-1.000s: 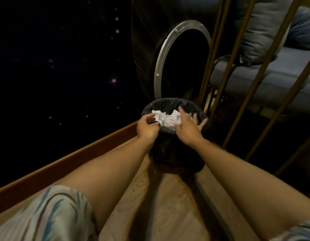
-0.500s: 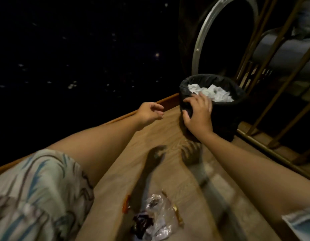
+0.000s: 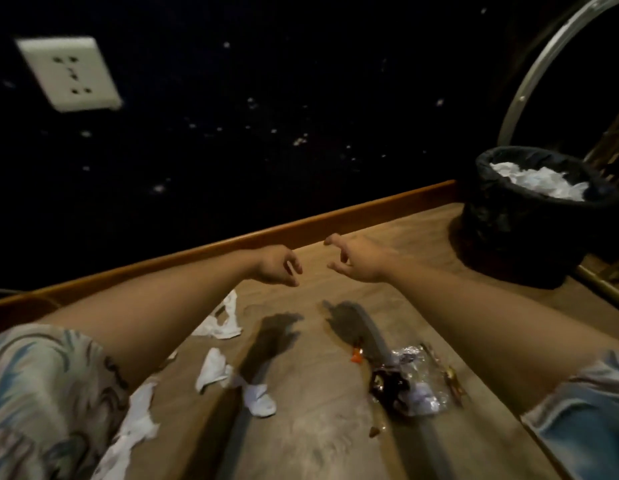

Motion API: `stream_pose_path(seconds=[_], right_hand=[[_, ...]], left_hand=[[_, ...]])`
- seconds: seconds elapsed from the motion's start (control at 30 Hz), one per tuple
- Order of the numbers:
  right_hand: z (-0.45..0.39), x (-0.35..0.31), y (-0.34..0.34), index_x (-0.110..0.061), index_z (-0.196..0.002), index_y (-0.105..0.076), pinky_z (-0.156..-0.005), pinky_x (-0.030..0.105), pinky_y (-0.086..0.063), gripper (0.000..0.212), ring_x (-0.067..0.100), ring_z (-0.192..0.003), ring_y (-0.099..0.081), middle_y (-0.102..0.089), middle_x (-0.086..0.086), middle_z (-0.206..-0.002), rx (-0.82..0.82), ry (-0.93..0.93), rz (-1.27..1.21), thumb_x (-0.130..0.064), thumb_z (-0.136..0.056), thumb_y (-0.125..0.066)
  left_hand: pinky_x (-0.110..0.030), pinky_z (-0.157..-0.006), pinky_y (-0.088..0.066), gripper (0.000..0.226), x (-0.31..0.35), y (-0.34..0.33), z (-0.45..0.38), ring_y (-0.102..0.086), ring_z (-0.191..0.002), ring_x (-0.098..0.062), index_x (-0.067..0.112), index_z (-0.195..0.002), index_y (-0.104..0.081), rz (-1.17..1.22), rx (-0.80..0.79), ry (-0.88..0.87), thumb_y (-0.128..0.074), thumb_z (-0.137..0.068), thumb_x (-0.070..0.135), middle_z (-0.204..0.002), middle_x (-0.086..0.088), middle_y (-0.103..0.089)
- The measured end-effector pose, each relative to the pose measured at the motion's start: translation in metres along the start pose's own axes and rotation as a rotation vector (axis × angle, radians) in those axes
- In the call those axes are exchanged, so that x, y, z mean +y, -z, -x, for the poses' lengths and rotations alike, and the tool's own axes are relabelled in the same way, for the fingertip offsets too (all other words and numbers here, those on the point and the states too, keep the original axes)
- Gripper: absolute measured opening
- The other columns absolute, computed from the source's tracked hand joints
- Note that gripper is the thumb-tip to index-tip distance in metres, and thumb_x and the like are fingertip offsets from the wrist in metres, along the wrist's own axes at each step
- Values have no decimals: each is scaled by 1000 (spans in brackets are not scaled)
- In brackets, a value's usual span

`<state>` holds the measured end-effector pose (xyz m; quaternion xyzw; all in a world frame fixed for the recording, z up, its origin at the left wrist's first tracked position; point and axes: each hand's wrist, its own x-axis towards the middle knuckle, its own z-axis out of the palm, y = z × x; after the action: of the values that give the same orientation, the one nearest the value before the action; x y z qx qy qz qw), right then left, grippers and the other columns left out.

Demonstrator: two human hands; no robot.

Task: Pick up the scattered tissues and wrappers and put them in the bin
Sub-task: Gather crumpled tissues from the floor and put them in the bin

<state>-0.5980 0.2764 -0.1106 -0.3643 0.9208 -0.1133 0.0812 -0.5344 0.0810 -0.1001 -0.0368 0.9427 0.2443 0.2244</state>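
Observation:
A black-lined bin [image 3: 516, 233] stands at the far right on the wooden floor, with white tissues [image 3: 540, 180] piled inside. My left hand [image 3: 278, 266] and my right hand [image 3: 356, 259] hover empty above the floor, fingers apart, well left of the bin. Below my arms lie several white tissues: one [image 3: 223, 318] near my left forearm, one [image 3: 214, 370] in the middle, one [image 3: 261, 400] beside it, one [image 3: 135, 427] by my left sleeve. A clear crinkled wrapper [image 3: 412, 386] with a dark wrapper on it lies to the right, next to a small orange scrap [image 3: 356, 356].
A brown skirting board [image 3: 336, 221] runs along a dark wall with a white socket plate [image 3: 68, 72]. A metal ring [image 3: 536, 71] and slanted rails stand behind the bin. A metal strip [image 3: 599, 280] edges the floor at the right.
Both hands have left the bin and drawn back to the left over the floor. The view has swung left, so the scattered tissues and wrappers now show.

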Motion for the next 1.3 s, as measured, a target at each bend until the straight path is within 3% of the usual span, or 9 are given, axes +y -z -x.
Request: stream_pose_path(seconds=[0.2,0.37,0.53,0.67,0.77,1.0,1.13,1.2,1.3], right_hand=[[-9,-85,-70,-27,-145,-30,-99,38,-41,57,28,-125,-49,-47,8,-143,-342,85,80,-29,-94,-57],[-4,-148,-153,-19,-151,-18,-98,37,-42,78,34,-128,-46,-44,17,-143,-500,-75,43,-31,-88,-62],[29,-179,-238,-13,-142,-29,-98,35,-42,63,33,-124,-48,-43,20,-138,-378,-466,-303,-35,-89,-56],[58,-187,-252,-11,-108,-48,-79,34,-45,21,33,-98,-58,-51,13,-113,-181,-360,-283,-10,-87,-49],[79,-183,-269,-10,-83,-56,-69,35,-46,6,33,-79,-58,-51,9,-93,18,-252,-378,-6,-80,-53],[63,-203,-264,-14,-73,-50,-70,23,-35,25,16,-75,-46,-43,3,-90,224,-144,-580,-29,-85,-34],[21,-220,-262,-7,-82,-65,-81,33,-45,45,27,-113,-48,-46,10,-131,258,-239,-344,-43,-96,-43],[6,-223,-264,-10,-97,-70,-80,37,-48,42,28,-122,-43,-42,6,-143,193,-243,-235,-46,-94,-50],[5,-220,-277,-12,-100,-68,-76,35,-49,33,24,-115,-46,-50,2,-131,75,-161,-181,-42,-92,-55]], left_hand=[[-31,-94,-49,33,-130,-24,59,-62,-109,-23,8,-121,-61,49,78,139,-66,-89,15,-122,-9,-64],[-38,-106,-40,42,-206,-87,105,-48,-127,-25,22,-125,-57,23,189,228,-66,-86,33,-138,-4,-52],[-49,-118,-14,54,-254,-165,167,-21,-143,-25,28,-138,-44,17,575,530,-57,-88,43,-153,-4,-30],[-61,-117,-3,88,-281,-222,214,-1,-149,-30,22,-147,-24,123,671,815,-55,-79,68,-161,-10,-11],[-61,-114,0,99,-285,-244,233,-1,-149,-30,23,-143,-27,247,759,1001,-62,-67,76,-160,-12,-12],[-47,-117,-27,55,-289,-267,241,-17,-145,-31,18,-127,-48,454,857,887,-75,-79,25,-156,-12,-23],[-37,-115,-33,51,-280,-256,234,-34,-138,-24,23,-118,-50,477,837,680,-67,-76,-1,-145,-6,-39],[-35,-107,-42,48,-274,-251,230,-45,-124,-20,20,-115,-52,493,867,640,-64,-75,-4,-130,-5,-49],[-29,-87,-47,39,-263,-243,228,-53,-105,-20,15,-104,-53,612,938,647,-62,-74,-8,-109,-5,-56]])
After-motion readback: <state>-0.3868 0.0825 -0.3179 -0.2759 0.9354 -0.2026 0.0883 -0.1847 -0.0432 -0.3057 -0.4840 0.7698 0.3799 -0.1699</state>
